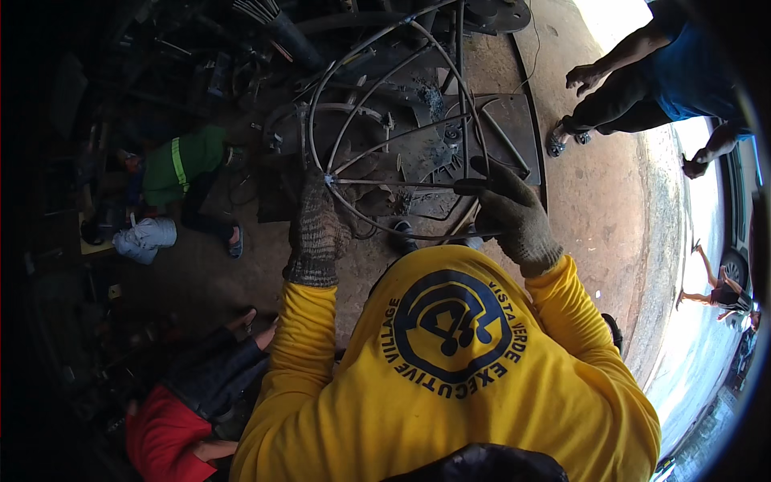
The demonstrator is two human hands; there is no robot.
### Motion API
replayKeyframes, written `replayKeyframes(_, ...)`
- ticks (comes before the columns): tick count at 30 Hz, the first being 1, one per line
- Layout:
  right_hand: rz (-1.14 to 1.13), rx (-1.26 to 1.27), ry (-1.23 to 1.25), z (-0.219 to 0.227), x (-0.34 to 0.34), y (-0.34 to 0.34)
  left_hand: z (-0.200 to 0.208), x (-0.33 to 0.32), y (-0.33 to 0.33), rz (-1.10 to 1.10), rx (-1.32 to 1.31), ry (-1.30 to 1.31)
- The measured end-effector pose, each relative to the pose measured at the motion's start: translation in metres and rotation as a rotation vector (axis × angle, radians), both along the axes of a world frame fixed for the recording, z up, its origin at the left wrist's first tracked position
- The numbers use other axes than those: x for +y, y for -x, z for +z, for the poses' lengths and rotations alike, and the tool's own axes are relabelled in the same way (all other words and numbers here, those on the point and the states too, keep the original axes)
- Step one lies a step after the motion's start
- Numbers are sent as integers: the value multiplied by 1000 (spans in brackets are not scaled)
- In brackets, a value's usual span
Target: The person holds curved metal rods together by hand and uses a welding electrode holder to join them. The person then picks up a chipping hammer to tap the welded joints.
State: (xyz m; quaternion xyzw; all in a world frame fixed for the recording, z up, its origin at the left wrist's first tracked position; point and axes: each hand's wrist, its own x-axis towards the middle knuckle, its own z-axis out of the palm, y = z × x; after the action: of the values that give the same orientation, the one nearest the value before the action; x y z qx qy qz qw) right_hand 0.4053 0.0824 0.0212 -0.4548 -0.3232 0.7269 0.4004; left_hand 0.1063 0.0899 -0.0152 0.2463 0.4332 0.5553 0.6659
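Position: the frame [393,184] lies ahead of you, between your two hands and reaching well beyond them. Its long axis runs away from your chest and leans to your right. Its near left corner is the joint [328,178], where several rods come together. Your left hand [317,221] is the nearer to that joint, right at it; your right hand [514,213] is across the span, at the near right side, where one rod runs out toward your fingers.

Hands: both gloved. Right is partly open, fingers spread apart, not closed round anything; contact with the rod tip cannot be settled from this view. Left sits under the joint with its fingers mostly hidden; you cannot tell whether they grip.

Frame: an open cage of thin, dull grey metal, mostly curved rods fanning from the joint, with a pale, shiny spot there. A straight bar [460,80] stands out on the far right part. It shows over a dark plate [522,120] on the brown floor [594,185]; whether it rests on anything is unclear.
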Motion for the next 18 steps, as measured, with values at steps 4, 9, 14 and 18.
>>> replayKeyframes(4, -31, 26, 7, -4, -4, 7, -35, -3, 28, -24, 990, -124)
replayKeyframes(9, -41, 27, 12, -3, -8, 15, 12, -2, -8, 51, 1139, -181)
replayKeyframes(14, -31, -25, -28, -3, -7, 17, -35, -8, 24, 8, 1544, -293)
replayKeyframes(18, -15, -73, -76, -5, -3, 13, -14, -2, 14, -32, 1221, -183)
